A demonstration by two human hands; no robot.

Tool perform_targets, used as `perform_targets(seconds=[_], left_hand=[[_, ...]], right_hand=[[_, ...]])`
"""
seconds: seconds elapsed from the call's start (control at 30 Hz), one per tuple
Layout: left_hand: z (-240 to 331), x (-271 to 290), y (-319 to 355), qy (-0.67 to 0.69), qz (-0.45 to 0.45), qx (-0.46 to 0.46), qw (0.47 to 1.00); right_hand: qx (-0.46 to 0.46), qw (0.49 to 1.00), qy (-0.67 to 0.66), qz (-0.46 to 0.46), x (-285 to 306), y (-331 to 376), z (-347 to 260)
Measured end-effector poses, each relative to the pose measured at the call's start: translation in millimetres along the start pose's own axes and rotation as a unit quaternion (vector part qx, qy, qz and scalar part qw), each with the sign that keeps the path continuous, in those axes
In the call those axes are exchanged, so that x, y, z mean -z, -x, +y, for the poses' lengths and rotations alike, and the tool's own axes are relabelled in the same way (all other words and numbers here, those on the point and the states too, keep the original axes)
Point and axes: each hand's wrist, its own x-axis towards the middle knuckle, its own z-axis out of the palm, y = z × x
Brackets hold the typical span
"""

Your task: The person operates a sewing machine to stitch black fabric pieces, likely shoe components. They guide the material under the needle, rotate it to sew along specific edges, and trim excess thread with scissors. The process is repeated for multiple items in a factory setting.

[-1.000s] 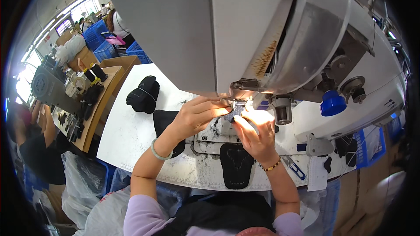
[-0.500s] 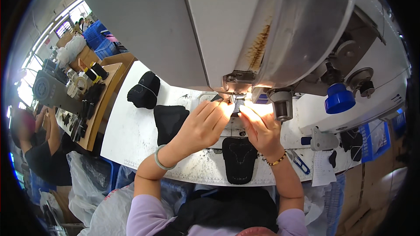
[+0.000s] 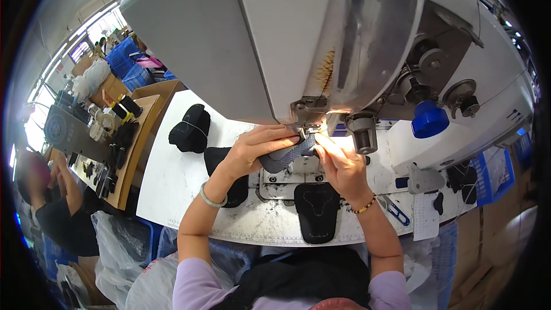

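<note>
Into the head view, taking twelve o'clock as straight away from the body. Grasping a grey-blue fabric piece [image 3: 282, 159] with the left hand [image 3: 252, 148], pinching between thumb and fingers along its upper-left side! Lying at about four o'clock from that hand's middle, and running lengthwise from eight up to two, with the upper end right beneath the lit presser foot [image 3: 310, 129] of the sewing machine [image 3: 206, 51]. Over at three to four o'clock from the fabric with the right hand [image 3: 344, 166], pointing fingertips back toward ten, touching or just beside that upper end; impossible to tell, in this glare, whether pinching it. So, nearer to the broad lower end with the left, nearer to the machine end with the right. Down at six from the presser foot, seeing a black fabric piece [image 3: 317, 221] flat on the white table [image 3: 166, 189], apart from both hands. Out at ten from the left hand, spotting a banded black bundle [image 3: 190, 129].
</note>
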Motion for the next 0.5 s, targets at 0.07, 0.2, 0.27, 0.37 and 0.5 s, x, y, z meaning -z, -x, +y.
perform_targets(seconds=[0.07,0.2,0.27,0.37,0.5], left_hand=[[4,2,-4,0.010,-0.013,-0.008,1.000],[14,6,-8,-0.031,-0.044,-0.040,0.998],[22,6,-11,-0.053,-0.038,-0.047,0.997],[38,1,-11,-0.094,-0.031,-0.049,0.994],[59,-7,-13,-0.167,-0.013,-0.019,0.986]], right_hand=[[-0.011,1.000,-0.006,0.019,-5,3,4],[0.073,0.994,0.022,0.075,-2,3,-1],[0.127,0.987,0.034,0.091,0,4,-7],[0.173,0.981,0.013,0.086,-2,9,-12],[0.188,0.981,0.011,0.055,3,8,-17]])
